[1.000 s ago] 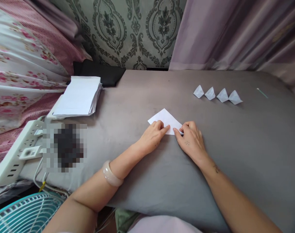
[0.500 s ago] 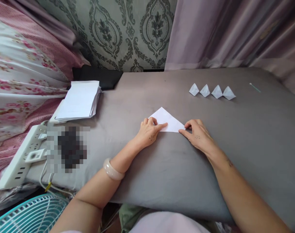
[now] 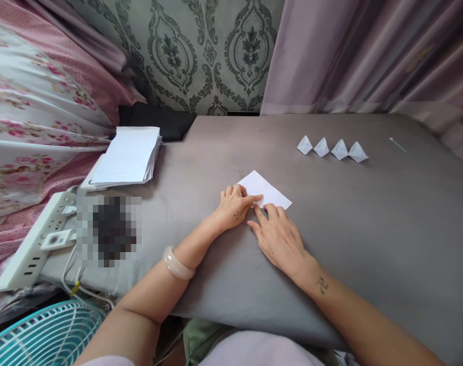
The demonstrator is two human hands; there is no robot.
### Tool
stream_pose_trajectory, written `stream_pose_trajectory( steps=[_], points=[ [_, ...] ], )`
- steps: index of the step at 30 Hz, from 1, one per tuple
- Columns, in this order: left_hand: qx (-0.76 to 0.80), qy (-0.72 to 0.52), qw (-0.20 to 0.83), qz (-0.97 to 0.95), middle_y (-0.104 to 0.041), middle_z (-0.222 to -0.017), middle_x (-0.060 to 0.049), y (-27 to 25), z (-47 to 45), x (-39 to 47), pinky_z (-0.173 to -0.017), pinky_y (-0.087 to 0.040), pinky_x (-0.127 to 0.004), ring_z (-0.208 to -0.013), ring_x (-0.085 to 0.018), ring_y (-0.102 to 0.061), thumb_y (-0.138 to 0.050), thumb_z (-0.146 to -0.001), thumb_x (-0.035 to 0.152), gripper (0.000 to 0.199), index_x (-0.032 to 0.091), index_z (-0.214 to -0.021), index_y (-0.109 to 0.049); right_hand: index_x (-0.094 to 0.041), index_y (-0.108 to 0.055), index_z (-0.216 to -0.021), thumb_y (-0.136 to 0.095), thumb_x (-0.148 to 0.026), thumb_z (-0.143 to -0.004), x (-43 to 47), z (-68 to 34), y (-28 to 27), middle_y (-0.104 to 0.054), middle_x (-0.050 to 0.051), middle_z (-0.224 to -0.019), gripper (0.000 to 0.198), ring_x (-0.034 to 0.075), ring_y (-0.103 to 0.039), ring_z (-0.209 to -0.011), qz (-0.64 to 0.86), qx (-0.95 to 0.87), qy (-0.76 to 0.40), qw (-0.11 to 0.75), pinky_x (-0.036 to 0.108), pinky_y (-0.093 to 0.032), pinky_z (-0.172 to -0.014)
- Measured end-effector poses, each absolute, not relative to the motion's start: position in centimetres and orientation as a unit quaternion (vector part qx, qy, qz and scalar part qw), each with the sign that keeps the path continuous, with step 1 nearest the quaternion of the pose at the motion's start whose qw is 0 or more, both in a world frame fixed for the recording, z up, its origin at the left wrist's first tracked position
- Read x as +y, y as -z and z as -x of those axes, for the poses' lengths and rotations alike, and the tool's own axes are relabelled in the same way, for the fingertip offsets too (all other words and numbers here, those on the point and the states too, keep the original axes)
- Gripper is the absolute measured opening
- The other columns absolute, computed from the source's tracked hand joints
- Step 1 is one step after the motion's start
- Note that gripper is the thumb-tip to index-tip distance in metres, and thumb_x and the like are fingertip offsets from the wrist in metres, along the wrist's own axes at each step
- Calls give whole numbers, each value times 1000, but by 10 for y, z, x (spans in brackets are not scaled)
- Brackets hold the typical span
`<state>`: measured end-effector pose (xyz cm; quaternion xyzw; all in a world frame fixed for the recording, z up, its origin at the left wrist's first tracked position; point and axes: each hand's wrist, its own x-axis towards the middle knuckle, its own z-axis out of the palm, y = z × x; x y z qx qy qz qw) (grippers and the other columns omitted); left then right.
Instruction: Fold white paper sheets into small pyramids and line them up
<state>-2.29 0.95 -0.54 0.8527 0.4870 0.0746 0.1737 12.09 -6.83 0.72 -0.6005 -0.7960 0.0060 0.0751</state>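
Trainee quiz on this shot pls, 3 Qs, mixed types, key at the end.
1. Multiple choice: how many small folded paper pieces sit in the row?
a) three
b) four
c) six

2. True or false: the left hand rests on the stack of paper.

3. Short answer: what is worn on the left forearm?

Key:
1. b
2. False; its fingers are on the white sheet in front of the person.
3. A pale bangle.
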Motion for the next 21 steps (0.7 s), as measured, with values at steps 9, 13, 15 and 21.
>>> stream_pose_trajectory(
  steps=[9, 13, 15, 21],
  points=[
    [485, -89, 172, -853, -45, -110, -9, 5, 25, 8, -84, -31, -40, -95, -24, -39, -35, -96, 33, 40, 42, -129, -54, -1, -57, -122, -38, -42, -95, -67, -134, -14, -56, 20, -104, 52, 30, -51, -95, 666, -745, 8, 28, 38, -48, -69],
    [517, -111, 163, -833, -46, -115, -9, 6, 28, 9, -87, -32, -42, -101, -26, -41, -43, -92, 41, 39, 37, -129, -55, 0, -61, -114, -38, -38, -96, -67, -136, -15, -56, 21, -101, 47, 29, -51, -92, 668, -744, 25, 22, 37, -47, -68],
    [559, -143, 149, -803, -45, -123, -12, 8, 31, 12, -93, -31, -46, -111, -31, -39, -56, -82, 52, 56, 29, -133, -52, 0, -60, -113, -38, -37, -96, -68, -135, -14, -56, 21, -101, 47, 29, -51, -92, 667, -744, 26, 26, 37, -47, -69],
    [652, -203, 191, -706, -55, -113, -11, 8, 34, 25, -96, -33, -43, -112, -28, -45, -61, -80, 47, 36, 20, -104, -64, -5, -61, -110, -39, -32, -96, -65, -133, -9, -57, 19, -101, 38, 26, -51, -91, 680, -731, 37, 53, 35, -46, -70]
  ],
)
